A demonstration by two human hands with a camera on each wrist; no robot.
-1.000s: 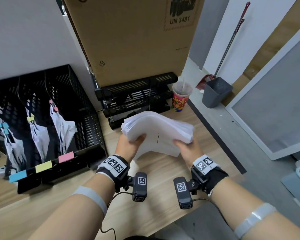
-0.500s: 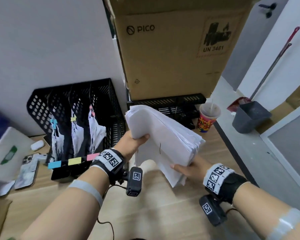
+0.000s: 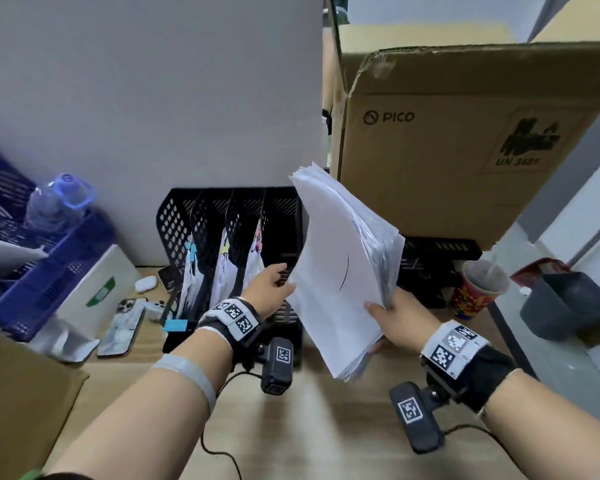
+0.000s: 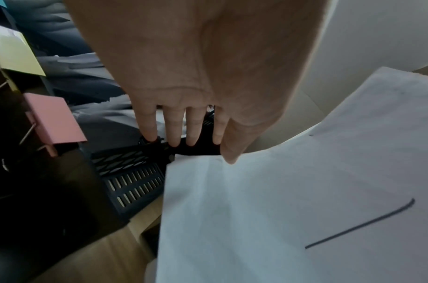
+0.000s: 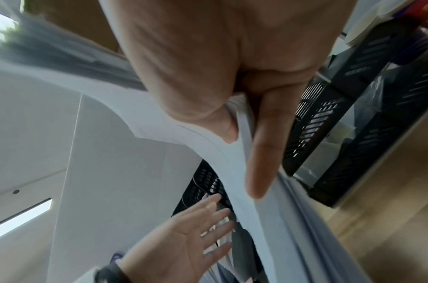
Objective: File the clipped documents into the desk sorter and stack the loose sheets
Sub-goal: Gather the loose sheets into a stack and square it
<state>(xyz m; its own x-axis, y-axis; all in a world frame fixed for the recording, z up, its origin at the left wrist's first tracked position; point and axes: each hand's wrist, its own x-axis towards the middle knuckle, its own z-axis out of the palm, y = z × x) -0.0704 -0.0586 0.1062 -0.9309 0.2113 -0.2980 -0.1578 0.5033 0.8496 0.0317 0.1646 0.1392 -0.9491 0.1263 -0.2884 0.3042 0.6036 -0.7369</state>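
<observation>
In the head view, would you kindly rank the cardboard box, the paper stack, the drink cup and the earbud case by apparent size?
1. cardboard box
2. paper stack, though it is nearer the camera
3. drink cup
4. earbud case

Head view: we look forward and down over the desk. Both wrist views sit close behind the fingers; all 3 share the paper stack (image 3: 340, 258) and black desk sorter (image 3: 236, 216).

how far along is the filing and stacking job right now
Done: three clipped documents stand in the desk sorter. In hand: the right hand pinches the stack of loose sheets, tilted above the desk; the left hand is open at its edge. Left: setting the stack down squared.
</observation>
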